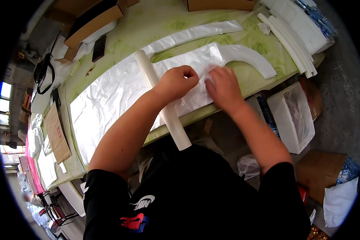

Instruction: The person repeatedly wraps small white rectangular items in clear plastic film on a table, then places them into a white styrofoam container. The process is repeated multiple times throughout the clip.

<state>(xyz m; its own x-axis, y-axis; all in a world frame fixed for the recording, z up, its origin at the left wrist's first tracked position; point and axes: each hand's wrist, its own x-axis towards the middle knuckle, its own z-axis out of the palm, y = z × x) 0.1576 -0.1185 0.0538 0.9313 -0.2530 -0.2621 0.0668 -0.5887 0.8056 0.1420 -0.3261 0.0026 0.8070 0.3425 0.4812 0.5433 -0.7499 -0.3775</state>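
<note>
White thin plastic sheeting lies spread over the table, wrinkled and shiny, with two long strips reaching to the far right. Across it rests a white tube, its near end jutting past the table's front edge. My left hand is above the sheeting just right of the tube, thumb and fingers pinched together; whatever is between them is too small to make out. Close on its right hovers my right hand, fingers bent and smeared by motion, so its grip does not show.
A green patterned cloth covers the table. At the back left are a phone and an open cardboard box. Several white rolls lie at the right edge. A white foam box stands below on the right.
</note>
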